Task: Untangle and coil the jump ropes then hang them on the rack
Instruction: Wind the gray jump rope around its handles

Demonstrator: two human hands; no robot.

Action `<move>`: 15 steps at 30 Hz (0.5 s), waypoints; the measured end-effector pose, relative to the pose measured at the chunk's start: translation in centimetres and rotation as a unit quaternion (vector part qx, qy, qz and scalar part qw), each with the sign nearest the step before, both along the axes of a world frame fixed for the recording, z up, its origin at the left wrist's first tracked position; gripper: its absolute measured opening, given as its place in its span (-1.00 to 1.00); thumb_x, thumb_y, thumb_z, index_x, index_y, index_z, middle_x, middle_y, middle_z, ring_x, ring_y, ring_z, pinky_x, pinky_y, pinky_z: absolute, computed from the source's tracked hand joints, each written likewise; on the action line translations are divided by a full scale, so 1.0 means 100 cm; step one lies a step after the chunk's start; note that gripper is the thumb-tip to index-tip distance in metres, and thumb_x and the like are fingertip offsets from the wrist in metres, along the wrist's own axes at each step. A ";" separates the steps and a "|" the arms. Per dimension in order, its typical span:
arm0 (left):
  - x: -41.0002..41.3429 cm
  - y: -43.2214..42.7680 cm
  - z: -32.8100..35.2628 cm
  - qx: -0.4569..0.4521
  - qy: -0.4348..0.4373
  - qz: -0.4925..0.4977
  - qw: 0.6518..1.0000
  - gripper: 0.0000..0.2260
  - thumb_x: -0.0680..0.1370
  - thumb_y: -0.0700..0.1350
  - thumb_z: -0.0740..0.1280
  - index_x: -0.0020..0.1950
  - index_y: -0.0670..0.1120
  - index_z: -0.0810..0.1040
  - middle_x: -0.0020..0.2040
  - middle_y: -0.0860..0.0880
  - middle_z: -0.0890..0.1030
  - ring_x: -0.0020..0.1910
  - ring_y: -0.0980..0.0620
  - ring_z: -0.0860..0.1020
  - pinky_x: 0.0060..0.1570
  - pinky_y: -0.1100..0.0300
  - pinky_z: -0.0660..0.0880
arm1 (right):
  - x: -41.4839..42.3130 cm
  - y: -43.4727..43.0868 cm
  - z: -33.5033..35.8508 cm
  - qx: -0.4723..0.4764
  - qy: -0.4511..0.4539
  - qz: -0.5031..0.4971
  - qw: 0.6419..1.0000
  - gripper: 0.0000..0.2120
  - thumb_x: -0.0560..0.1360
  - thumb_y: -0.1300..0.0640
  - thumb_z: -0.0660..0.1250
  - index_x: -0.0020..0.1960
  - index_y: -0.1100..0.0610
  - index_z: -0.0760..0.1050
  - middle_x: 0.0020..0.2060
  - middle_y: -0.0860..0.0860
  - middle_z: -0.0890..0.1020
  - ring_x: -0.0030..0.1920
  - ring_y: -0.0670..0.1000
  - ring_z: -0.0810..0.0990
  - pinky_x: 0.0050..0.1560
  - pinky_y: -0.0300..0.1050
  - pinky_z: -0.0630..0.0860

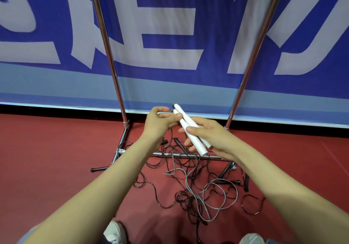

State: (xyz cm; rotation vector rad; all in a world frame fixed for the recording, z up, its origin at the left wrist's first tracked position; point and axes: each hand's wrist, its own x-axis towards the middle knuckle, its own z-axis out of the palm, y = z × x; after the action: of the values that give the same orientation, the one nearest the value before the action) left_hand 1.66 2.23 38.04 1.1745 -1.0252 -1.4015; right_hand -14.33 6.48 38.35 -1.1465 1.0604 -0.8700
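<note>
My right hand (204,133) grips two white jump-rope handles (190,132) side by side, their tips pointing up and left. My left hand (160,120) is just left of the handle tips, fingers curled, pinching the rope near those tips. A grey rope (217,192) loops on the red floor below, mixed into a tangle of thin dark ropes (170,168) with black handles (229,182). The chrome rack (111,60) stands behind, its two uprights rising out of view and its base bar (170,154) lying across the tangle.
A blue and white banner (170,35) forms a wall right behind the rack. One black handle (99,168) lies left of the rack foot. My white shoes (114,233) show at the bottom edge on the red floor (56,158).
</note>
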 end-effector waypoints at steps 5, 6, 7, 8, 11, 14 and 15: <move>0.005 -0.002 0.001 -0.046 -0.118 -0.008 0.992 -0.58 0.46 -0.09 0.48 0.23 -0.12 0.39 0.06 -0.11 0.60 0.05 -0.02 0.59 0.12 0.06 0.54 | -0.010 0.001 0.003 0.014 -0.021 0.033 0.999 -0.65 0.56 0.31 0.26 0.32 0.09 0.46 0.11 0.09 0.65 -0.24 -0.03 0.60 -0.33 -0.21 0.55; 0.006 -0.003 0.004 -0.059 -0.148 0.006 0.987 -0.61 0.50 -0.01 0.44 0.23 -0.09 0.40 0.10 -0.07 0.57 0.08 0.01 0.56 0.13 0.10 0.51 | -0.013 0.001 0.006 0.013 -0.017 0.046 0.999 -0.62 0.56 0.32 0.25 0.34 0.09 0.44 0.12 0.08 0.65 -0.26 -0.04 0.58 -0.35 -0.22 0.54; 0.008 -0.005 0.006 -0.072 -0.168 0.014 0.983 -0.65 0.54 0.06 0.37 0.23 -0.07 0.41 0.13 -0.02 0.55 0.10 0.04 0.54 0.14 0.15 0.46 | -0.016 0.002 0.009 0.012 -0.014 0.062 0.998 -0.58 0.56 0.33 0.25 0.38 0.08 0.41 0.12 0.09 0.65 -0.27 -0.04 0.57 -0.36 -0.22 0.54; 0.011 -0.007 0.009 -0.087 -0.179 0.008 0.980 -0.70 0.58 0.10 0.29 0.22 -0.04 0.44 0.16 0.02 0.55 0.12 0.09 0.52 0.14 0.19 0.40 | -0.020 0.003 0.012 0.014 -0.013 0.077 0.997 -0.52 0.55 0.34 0.24 0.42 0.04 0.36 0.11 0.11 0.65 -0.28 -0.04 0.56 -0.37 -0.22 0.54; 0.018 -0.010 0.010 -0.103 -0.207 -0.082 0.969 -0.63 0.61 0.24 0.11 -0.01 0.04 0.60 0.03 0.04 0.66 0.07 0.10 0.57 0.19 0.14 0.39 | -0.032 0.007 0.021 0.018 -0.022 0.132 0.991 -0.39 0.55 0.34 0.26 0.46 -0.14 0.27 0.11 0.15 0.65 -0.30 -0.02 0.56 -0.39 -0.22 0.54; 0.020 -0.004 0.010 -0.067 -0.231 -0.185 0.953 -0.40 0.61 0.29 0.02 -0.40 -0.04 0.57 -0.39 -0.08 0.60 -0.29 -0.03 0.59 0.10 0.06 0.49 | -0.045 0.008 0.025 0.009 -0.019 0.176 0.984 -0.41 0.52 0.30 0.30 0.45 -0.10 0.32 0.17 0.19 0.61 -0.28 -0.02 0.54 -0.37 -0.23 0.53; 0.021 -0.004 0.011 -0.053 -0.217 -0.181 0.958 -0.40 0.60 0.28 0.04 -0.43 -0.05 0.54 -0.48 -0.07 0.51 -0.40 -0.04 0.52 -0.01 0.04 0.50 | -0.050 0.007 0.026 0.010 -0.008 0.177 0.984 -0.42 0.51 0.30 0.31 0.45 -0.09 0.34 0.18 0.19 0.61 -0.27 -0.02 0.53 -0.36 -0.23 0.53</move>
State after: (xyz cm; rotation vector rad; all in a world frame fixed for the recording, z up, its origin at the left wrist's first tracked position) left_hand 3.78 1.79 39.13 1.2888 -1.6732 -1.3684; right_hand -19.37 7.21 40.98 -1.2614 0.8158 -0.5839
